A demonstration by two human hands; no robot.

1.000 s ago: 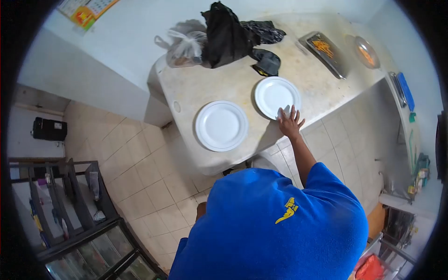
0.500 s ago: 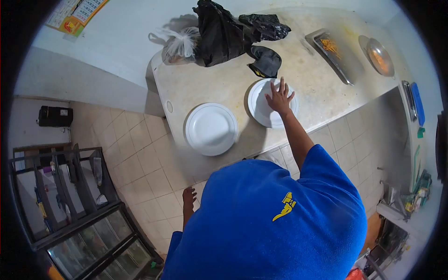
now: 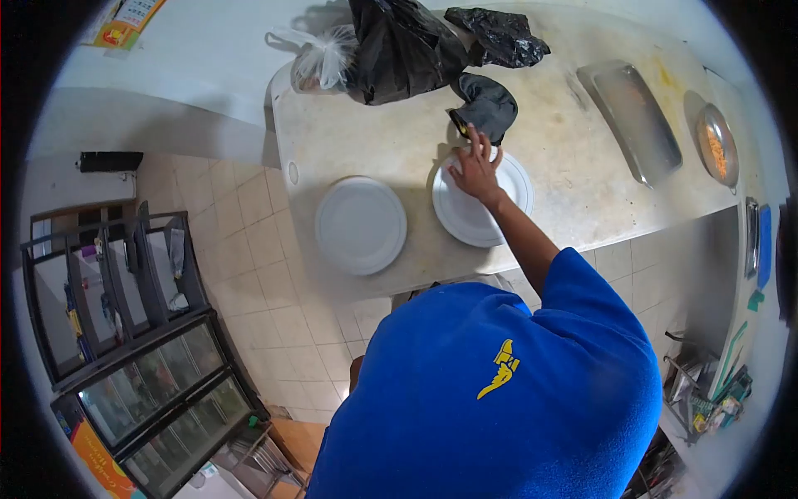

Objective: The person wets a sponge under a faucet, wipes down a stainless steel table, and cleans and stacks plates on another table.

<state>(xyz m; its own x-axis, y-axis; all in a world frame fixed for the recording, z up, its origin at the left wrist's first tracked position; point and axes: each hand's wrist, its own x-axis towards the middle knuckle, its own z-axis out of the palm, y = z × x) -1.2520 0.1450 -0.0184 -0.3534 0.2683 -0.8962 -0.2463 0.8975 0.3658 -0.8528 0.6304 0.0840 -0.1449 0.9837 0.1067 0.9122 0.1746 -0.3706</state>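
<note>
My right hand point(image 3: 476, 173) lies over the right white plate point(image 3: 499, 212), palm down with its fingers apart. Its fingertips reach the plate's far rim, close to a dark cap point(image 3: 489, 108). Another white plate point(image 3: 361, 225) rests to the left on the pale table point(image 3: 573, 191), with nothing on it. Only a sliver of skin shows at the left side of my blue shirt; the fingers of my left hand are hidden.
Behind the plates are a large black bag point(image 3: 403, 58), a clear knotted bag point(image 3: 324, 58) and crumpled black plastic point(image 3: 507, 37). At right lie a metal tray point(image 3: 636, 129) and a bowl point(image 3: 721, 125) with orange pieces. A dark rack point(image 3: 125, 287) stands at left.
My right hand has moved from the right plate's near rim across to its far rim. My left hand showed with spread fingers half a second ago and is now mostly hidden.
</note>
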